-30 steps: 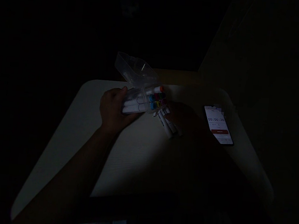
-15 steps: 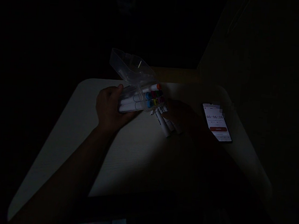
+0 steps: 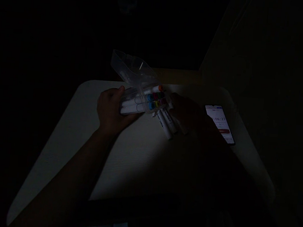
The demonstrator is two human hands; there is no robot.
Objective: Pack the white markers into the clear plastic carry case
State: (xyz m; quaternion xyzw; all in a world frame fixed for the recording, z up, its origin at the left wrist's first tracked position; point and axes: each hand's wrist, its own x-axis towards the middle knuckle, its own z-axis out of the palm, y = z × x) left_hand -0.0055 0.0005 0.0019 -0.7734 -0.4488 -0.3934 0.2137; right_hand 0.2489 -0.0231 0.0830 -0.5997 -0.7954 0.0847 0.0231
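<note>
The scene is very dark. My left hand [image 3: 111, 110] grips a clear plastic marker case [image 3: 139, 100] on a pale table [image 3: 136, 155]; the case's lid [image 3: 130, 68] stands open behind it. Several white markers with coloured caps [image 3: 155, 98] lie stacked inside the case. My right hand [image 3: 186, 111] is just right of the case, over a few loose white markers [image 3: 166, 124] lying on the table. Its fingers look curled, but darkness hides whether they hold one.
A phone [image 3: 220, 124] with a lit timer screen lies on the table to the right, partly behind my right forearm. The table's rounded far edge runs behind the case. Everything beyond the table is black.
My right hand has moved up and left toward the case's open end and now covers part of the phone's screen. My left hand and the case have hardly moved.
</note>
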